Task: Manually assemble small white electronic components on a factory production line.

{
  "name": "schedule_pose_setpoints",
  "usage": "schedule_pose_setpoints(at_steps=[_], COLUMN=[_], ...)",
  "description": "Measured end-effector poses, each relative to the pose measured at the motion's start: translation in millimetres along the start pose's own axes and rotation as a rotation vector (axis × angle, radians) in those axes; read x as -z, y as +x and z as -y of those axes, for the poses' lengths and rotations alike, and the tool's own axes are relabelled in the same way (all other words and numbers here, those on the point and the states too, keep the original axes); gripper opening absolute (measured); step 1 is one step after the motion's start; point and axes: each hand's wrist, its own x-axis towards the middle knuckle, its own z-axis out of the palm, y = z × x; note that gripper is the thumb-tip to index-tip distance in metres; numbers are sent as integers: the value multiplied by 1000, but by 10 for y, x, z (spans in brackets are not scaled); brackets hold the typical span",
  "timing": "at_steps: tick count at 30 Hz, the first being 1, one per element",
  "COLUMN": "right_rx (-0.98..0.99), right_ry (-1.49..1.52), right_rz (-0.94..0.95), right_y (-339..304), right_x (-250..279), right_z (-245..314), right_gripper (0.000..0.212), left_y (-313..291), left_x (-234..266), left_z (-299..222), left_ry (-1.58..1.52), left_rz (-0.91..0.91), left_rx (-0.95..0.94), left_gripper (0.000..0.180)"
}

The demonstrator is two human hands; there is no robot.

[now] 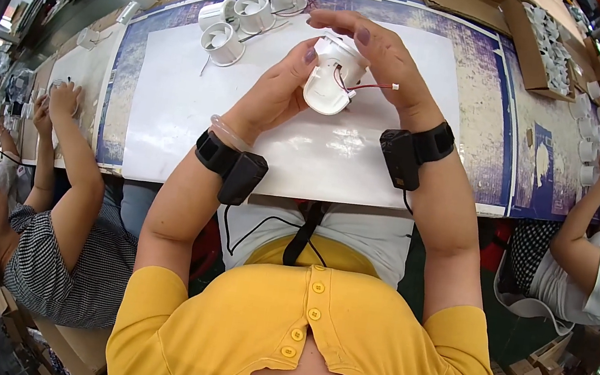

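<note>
Above the white sheet, a white plastic housing (326, 93) is held between my two hands, with an open, scooped end toward me. Thin red and black wires come out of it and run right to a small white connector (395, 87). My left hand (281, 87) closes on its left side, the thumb near the upper edge. Curved around the far right side, my right hand (393, 61) has its thumb at the far rim and its fingers reaching left beyond it. The far part of the housing is partly hidden by my hands.
Several white round fan units (253, 10) with wires stand at the back left of the table. A cardboard box (538, 48) of small white parts sits at the back right. Co-workers sit on the left (59, 261) and right (581, 261), their hands at white parts.
</note>
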Motion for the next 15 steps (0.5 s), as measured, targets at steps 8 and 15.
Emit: schedule_pose_setpoints(at_steps=[8, 15], right_rx=[-80, -130], right_ry=[179, 143], right_rz=[-186, -158], right_y=[45, 29], right_x=[-230, -232], right_z=[-106, -45], right_gripper=[28, 28], left_y=[-40, -57], left_x=[-9, -33], left_z=[-8, -15], left_ry=[48, 169], left_rz=[18, -53], left_rx=[20, -39], left_gripper=[58, 55])
